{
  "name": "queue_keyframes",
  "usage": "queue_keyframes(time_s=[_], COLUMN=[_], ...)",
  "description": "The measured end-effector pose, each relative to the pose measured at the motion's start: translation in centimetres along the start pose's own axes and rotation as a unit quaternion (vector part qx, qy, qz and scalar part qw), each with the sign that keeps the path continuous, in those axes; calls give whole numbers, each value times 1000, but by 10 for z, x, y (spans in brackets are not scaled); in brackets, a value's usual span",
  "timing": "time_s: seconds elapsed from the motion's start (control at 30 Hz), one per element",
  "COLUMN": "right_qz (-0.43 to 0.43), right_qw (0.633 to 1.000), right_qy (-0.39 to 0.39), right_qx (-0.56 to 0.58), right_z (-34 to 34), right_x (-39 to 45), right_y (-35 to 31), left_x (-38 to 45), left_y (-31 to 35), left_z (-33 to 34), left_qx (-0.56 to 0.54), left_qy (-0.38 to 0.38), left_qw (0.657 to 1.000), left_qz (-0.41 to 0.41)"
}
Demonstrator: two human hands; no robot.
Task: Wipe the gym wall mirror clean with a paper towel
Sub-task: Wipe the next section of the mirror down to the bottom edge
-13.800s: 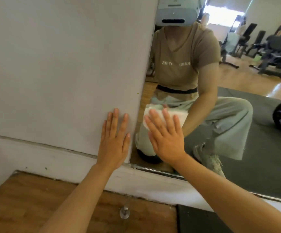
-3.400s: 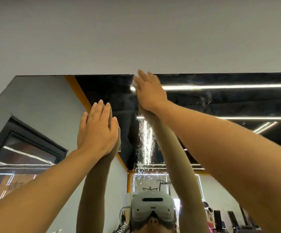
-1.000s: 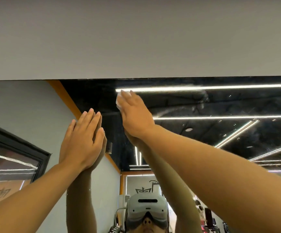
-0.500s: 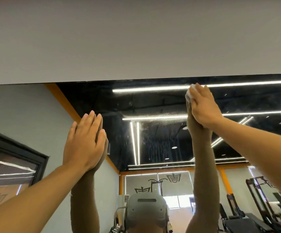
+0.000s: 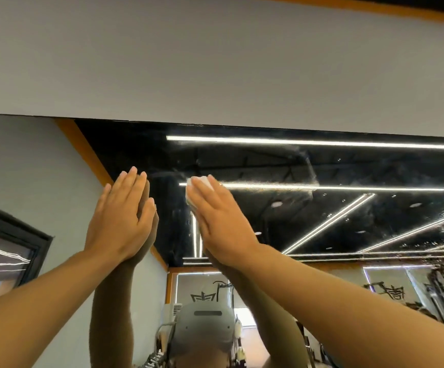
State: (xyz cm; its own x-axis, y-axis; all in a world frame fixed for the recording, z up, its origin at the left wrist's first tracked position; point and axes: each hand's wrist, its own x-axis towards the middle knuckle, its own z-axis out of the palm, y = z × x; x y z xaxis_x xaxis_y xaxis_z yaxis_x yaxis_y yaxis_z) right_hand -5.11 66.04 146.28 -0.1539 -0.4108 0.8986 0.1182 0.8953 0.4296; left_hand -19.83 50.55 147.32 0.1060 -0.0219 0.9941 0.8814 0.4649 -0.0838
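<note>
— Up near the top edge of the mirror (image 5: pixel 321 208), what is the person doing?

— Two hands are showing, both lying flat against the glass. The right hand (image 5: pixel 216 221) is pressing the paper towel (image 5: pixel 198 185) to the mirror with straight fingers, a little below the top edge where the grey wall (image 5: pixel 215 62) is beginning. The left hand (image 5: pixel 120 221) is resting open on the glass just beside it, holding nothing.

— How much room is lying around them?

— Glass is stretching wide to the right of the towel, with a narrower band above it up to the wall. To the left, the glass is running out of view.

— Anything hard to make out?

— Most of the towel is hiding under the right hand; only one white corner is peeking out past the fingertips and along the hand's left side. Faint streaks and specks are showing on the glass to the right. The reflected headset (image 5: pixel 205 328) is being cut off at the bottom edge.
</note>
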Motion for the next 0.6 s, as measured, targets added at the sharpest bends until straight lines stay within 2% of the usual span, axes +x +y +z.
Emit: queue_keyframes(time_s=[0.07,0.13,0.27,0.4,0.5,0.6], right_qz=[-10,11,164,273,321,312], right_qw=[1000,999,985,949,921,912], right_qy=[-11,-22,26,124,153,175], right_qx=[-10,-21,-54,-101,-159,-199], right_z=[-3,-15,-41,-48,-34,-13], right_x=[2,4,2,7,24,51], right_y=[7,22,67,103,93,59], left_x=[-6,-18,-45,-56,-61,-62], left_y=[-3,-17,-59,-87,-98,-101], left_z=[-8,-17,-35,-51,-55,-51], left_qx=[-25,-2,64,69,53,40], left_qy=[-11,-22,-42,-52,-63,-57], left_qw=[1000,1000,997,996,996,997], left_qz=[-11,-12,0,-2,18,19])
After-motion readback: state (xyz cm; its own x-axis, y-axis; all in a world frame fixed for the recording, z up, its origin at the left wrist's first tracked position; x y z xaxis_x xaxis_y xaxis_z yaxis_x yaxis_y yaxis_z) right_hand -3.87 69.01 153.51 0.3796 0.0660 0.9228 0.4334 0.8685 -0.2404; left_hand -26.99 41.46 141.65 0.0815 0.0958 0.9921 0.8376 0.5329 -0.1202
